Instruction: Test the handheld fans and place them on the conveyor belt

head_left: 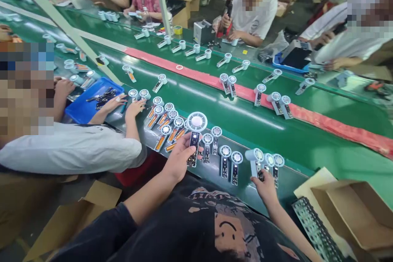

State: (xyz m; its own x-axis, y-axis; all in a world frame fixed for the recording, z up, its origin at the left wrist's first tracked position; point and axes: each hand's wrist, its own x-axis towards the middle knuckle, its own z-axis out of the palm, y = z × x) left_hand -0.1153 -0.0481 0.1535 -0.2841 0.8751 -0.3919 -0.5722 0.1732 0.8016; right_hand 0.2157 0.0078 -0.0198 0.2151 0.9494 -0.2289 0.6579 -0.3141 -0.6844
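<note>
My left hand is closed around the handle of a light-blue handheld fan, its round head up and the dark circuit board in its handle exposed. To the right, my right hand grips a second pale-blue fan by its handle, tilted above the bench edge; the fingertips are partly hidden. Close to it lie other fans with bare boards. Between my hands rest several more, among them a fan. Left of my left hand are fans with orange parts in their handles.
A green conveyor with a red strip runs across, carrying more fans. At the left, a co-worker's hands reach near a blue tray of dark parts. An open carton and a stack of circuit boards stand at the right.
</note>
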